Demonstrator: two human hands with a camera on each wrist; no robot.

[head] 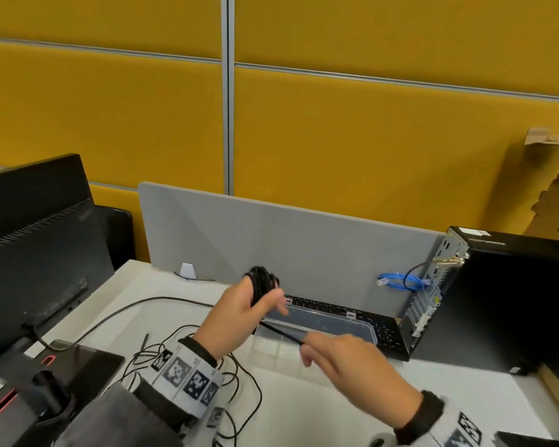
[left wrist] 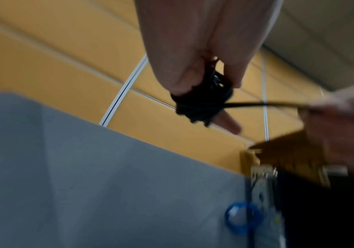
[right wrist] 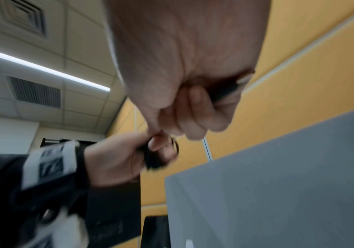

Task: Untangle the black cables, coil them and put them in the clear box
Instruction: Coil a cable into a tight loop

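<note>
My left hand (head: 239, 312) is raised above the desk and holds a tight coil of black cable (head: 263, 283) wound round its fingers; the left wrist view shows the coil (left wrist: 201, 102) between thumb and fingers. From the coil a taut strand (head: 281, 332) runs to my right hand (head: 333, 353), which pinches the cable's end; the black plug (right wrist: 227, 90) sticks out of that fist. The clear box (head: 320, 333) stands open on the desk just behind and below both hands. More loose black cable (head: 181, 353) lies tangled on the desk under my left wrist.
A black monitor (head: 36, 240) stands at left, with a dark tablet-like device (head: 91, 359) at its foot. A black computer tower (head: 510, 301) with a blue cable (head: 400, 282) stands at right. A keyboard (head: 378, 327) lies behind the box, before a grey divider (head: 288, 246).
</note>
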